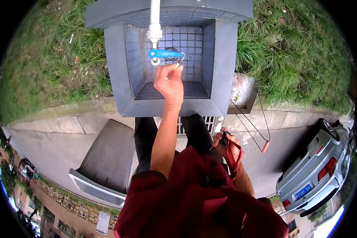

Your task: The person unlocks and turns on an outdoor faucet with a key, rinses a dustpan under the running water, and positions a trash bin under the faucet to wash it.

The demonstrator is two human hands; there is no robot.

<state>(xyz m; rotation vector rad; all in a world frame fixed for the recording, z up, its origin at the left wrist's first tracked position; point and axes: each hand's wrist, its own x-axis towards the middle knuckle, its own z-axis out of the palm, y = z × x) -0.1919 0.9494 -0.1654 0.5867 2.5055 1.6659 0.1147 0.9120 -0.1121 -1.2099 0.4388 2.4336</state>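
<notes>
My left hand (169, 84) reaches over a tiled sink (117, 63), its fingers pinched on a small brass-coloured padlock (178, 64). The padlock's metal shackle hooks at the free end of a blue tap handle (166, 53). That handle sits across a white pipe (155, 16) coming down from the top of the view. Lower on the right, my right hand (228, 143) is closed around a dark bunch of keys (225, 139), held near my body. A dark red strap (236, 152) hangs from this hand. Fingers partly hide the padlock body and the keys.
A grey plastic bin (109, 150) lies to the left of my legs. At right, a long-handled scoop (246, 95) with a red grip (265, 147) stands against the kerb. A silver car (315, 168) is parked further right. Grass (289, 51) flanks the sink.
</notes>
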